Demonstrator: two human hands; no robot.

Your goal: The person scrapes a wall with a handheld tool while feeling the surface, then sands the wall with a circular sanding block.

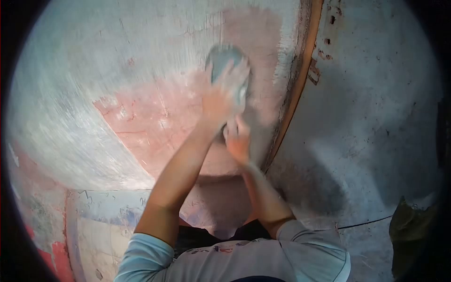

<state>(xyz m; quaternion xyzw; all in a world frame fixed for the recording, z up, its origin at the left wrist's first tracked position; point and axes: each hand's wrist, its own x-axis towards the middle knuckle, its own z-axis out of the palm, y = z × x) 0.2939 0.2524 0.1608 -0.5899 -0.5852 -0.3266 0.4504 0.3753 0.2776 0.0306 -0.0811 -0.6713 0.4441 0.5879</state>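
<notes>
A rounded, blue-grey, oval tool that looks like a sander (220, 52) is against a curved surface with whitish and pink patches (155, 108). It is smeared by motion, so its fine shape cannot be made out. My left hand (223, 96) lies over its top, fingers spread across it and curving onto its edges. Just below, my right hand (238, 137) is closed around its lower, narrower end, with the fingers bent. Both forearms reach up from the bottom of the view. The tool's underside is hidden.
An orange-brown strip (305, 70) runs down the surface's right edge. Beyond it is a grey, stained area (366, 108) with shadows and small holes. Dark green cloth-like material (408, 235) hangs at lower right, near a thin dark line (364, 223). Red paint (60, 258) shows at lower left.
</notes>
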